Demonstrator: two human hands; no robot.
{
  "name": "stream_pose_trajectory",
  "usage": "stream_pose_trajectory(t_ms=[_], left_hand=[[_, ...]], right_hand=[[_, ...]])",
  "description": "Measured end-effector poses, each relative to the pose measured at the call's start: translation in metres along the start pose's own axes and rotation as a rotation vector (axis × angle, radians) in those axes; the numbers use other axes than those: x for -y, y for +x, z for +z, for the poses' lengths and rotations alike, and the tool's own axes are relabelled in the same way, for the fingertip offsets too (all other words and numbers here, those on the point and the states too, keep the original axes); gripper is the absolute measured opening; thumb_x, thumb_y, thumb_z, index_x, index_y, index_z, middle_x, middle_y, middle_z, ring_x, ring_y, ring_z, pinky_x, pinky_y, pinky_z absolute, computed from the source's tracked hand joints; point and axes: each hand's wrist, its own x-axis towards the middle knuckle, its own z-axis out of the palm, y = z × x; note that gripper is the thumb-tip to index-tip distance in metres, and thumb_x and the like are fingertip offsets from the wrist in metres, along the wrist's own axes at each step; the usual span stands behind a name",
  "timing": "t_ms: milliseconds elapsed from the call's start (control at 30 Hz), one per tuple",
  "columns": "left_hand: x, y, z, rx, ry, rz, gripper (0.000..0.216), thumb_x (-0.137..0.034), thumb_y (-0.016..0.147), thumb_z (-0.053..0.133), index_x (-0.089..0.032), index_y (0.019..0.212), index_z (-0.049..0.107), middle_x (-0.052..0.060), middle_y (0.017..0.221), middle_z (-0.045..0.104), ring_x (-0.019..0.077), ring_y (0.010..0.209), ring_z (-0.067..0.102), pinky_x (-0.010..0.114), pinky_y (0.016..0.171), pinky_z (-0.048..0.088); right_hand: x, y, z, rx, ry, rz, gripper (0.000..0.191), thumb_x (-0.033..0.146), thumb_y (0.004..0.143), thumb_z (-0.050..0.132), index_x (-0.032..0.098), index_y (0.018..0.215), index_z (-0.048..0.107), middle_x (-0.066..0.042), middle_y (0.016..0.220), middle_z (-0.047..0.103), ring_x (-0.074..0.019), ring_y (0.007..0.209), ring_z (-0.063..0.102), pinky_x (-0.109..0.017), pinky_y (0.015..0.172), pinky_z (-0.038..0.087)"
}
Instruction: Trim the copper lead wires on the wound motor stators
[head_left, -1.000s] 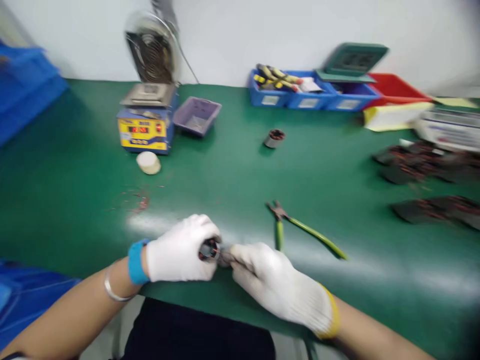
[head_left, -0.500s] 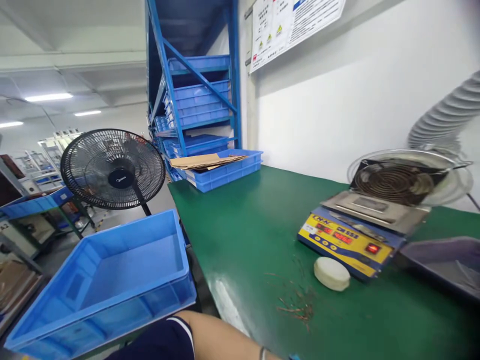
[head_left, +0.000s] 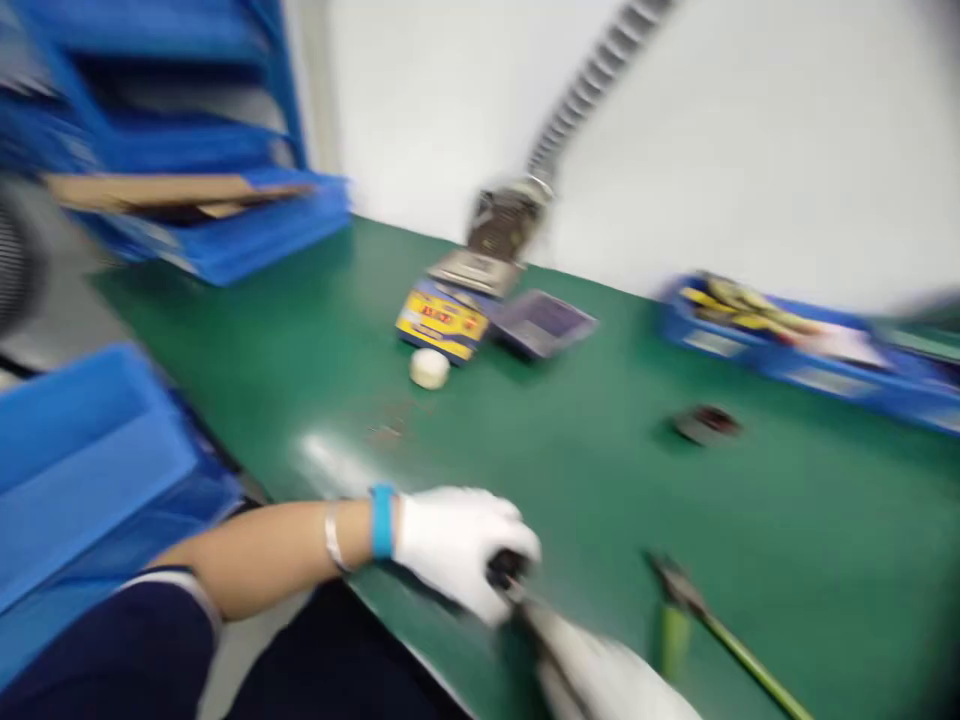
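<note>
My left hand (head_left: 466,545), in a white glove with a blue band at the wrist, is closed around a small black part (head_left: 505,567). Its kind is too blurred to tell. From the lower right, my right hand (head_left: 607,672), also white-gloved, reaches up to that part. Its fingers look pressed together near the part, and what they pinch is smeared. Both hands are low over the green table (head_left: 585,450), close to its front edge. Green-handled pliers (head_left: 679,590) lie just right of my right hand, jaws pointing away.
A blue-and-yellow heated device (head_left: 442,318) stands farther back, beside a white round pad (head_left: 430,369) and a grey tray (head_left: 544,322). A dark small dish (head_left: 706,425) is at right. Blue bins (head_left: 795,365) line the wall; a blue crate (head_left: 90,440) is at left.
My view has swung right and down. Both gloved hands, the black part, the pliers and the wall bins have come into view; the fan has nearly left it.
</note>
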Motion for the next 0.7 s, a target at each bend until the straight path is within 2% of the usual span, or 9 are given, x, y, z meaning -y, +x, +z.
stream_pose_trajectory(t_ms=[67, 167, 233, 300, 367, 433, 533, 700], left_hand=[[0.008, 0.003, 0.008, -0.064, -0.025, -0.024, 0.025, -0.03, 0.067, 0.07, -0.023, 0.088, 0.059, 0.0, 0.086, 0.058, 0.0175, 0.075, 0.056, 0.028, 0.067, 0.046], [0.014, 0.007, 0.011, -0.046, -0.065, -0.011, 0.016, -0.022, 0.067, 0.064, -0.022, 0.081, 0.056, 0.0, 0.083, 0.055, 0.0168, 0.074, 0.053, 0.028, 0.067, 0.043], [0.011, 0.008, 0.01, -0.011, -0.071, -0.014, 0.016, -0.02, 0.065, 0.062, -0.021, 0.078, 0.054, 0.0, 0.082, 0.054, 0.0167, 0.073, 0.052, 0.027, 0.065, 0.041], [0.008, 0.009, 0.009, 0.006, -0.075, -0.021, 0.017, -0.019, 0.064, 0.061, -0.021, 0.079, 0.053, 0.0, 0.082, 0.054, 0.0167, 0.074, 0.051, 0.027, 0.065, 0.04], [0.006, 0.01, 0.01, 0.002, -0.077, -0.034, 0.016, -0.019, 0.065, 0.06, -0.021, 0.079, 0.053, 0.0, 0.082, 0.054, 0.0166, 0.074, 0.051, 0.027, 0.066, 0.04], [0.005, 0.011, 0.01, -0.016, -0.076, -0.048, 0.014, -0.018, 0.066, 0.059, -0.02, 0.078, 0.052, 0.0, 0.081, 0.054, 0.0164, 0.073, 0.05, 0.027, 0.065, 0.04], [0.006, 0.012, 0.01, -0.025, -0.083, -0.054, 0.013, -0.017, 0.066, 0.058, -0.02, 0.076, 0.05, 0.0, 0.08, 0.053, 0.016, 0.072, 0.049, 0.027, 0.064, 0.039], [0.003, 0.013, 0.007, 0.011, -0.08, -0.073, 0.013, -0.016, 0.067, 0.056, -0.02, 0.078, 0.051, 0.0, 0.081, 0.054, 0.0163, 0.072, 0.049, 0.028, 0.065, 0.039]], right_hand=[[-0.003, -0.036, -0.011, 0.064, -0.082, 0.144, 0.034, 0.033, 0.088, 0.052, 0.033, 0.12, 0.062, -0.01, 0.094, 0.07, -0.0283, 0.085, 0.066, -0.041, 0.071, 0.052], [0.006, -0.05, -0.04, 0.174, -0.098, 0.156, 0.038, 0.026, 0.086, 0.047, 0.025, 0.12, 0.062, -0.008, 0.096, 0.07, -0.0248, 0.083, 0.065, -0.036, 0.073, 0.047], [0.011, -0.044, -0.061, 0.089, -0.044, 0.26, 0.044, 0.036, 0.081, 0.059, 0.025, 0.124, 0.058, -0.007, 0.103, 0.068, -0.0233, 0.088, 0.063, -0.032, 0.073, 0.044], [0.012, -0.033, -0.074, 0.015, -0.016, 0.423, 0.054, 0.044, 0.071, 0.07, 0.027, 0.12, 0.059, -0.005, 0.099, 0.067, -0.0218, 0.083, 0.061, -0.028, 0.067, 0.04], [0.01, -0.022, -0.074, 0.029, 0.035, 0.464, 0.037, 0.047, 0.073, 0.067, 0.026, 0.104, 0.064, -0.002, 0.087, 0.065, -0.0178, 0.074, 0.057, -0.026, 0.061, 0.034], [0.006, -0.013, -0.064, 0.036, 0.112, 0.384, 0.022, 0.042, 0.084, 0.054, 0.021, 0.082, 0.063, 0.001, 0.074, 0.06, -0.0135, 0.066, 0.052, -0.025, 0.058, 0.031], [-0.002, -0.008, -0.048, -0.024, 0.207, 0.3, 0.029, 0.033, 0.09, 0.043, 0.019, 0.066, 0.051, 0.003, 0.063, 0.05, -0.0105, 0.06, 0.044, -0.023, 0.056, 0.029], [-0.007, -0.01, -0.045, -0.029, 0.275, 0.304, 0.027, 0.032, 0.087, 0.046, 0.019, 0.063, 0.048, 0.004, 0.06, 0.044, -0.0098, 0.058, 0.04, -0.022, 0.054, 0.028]])
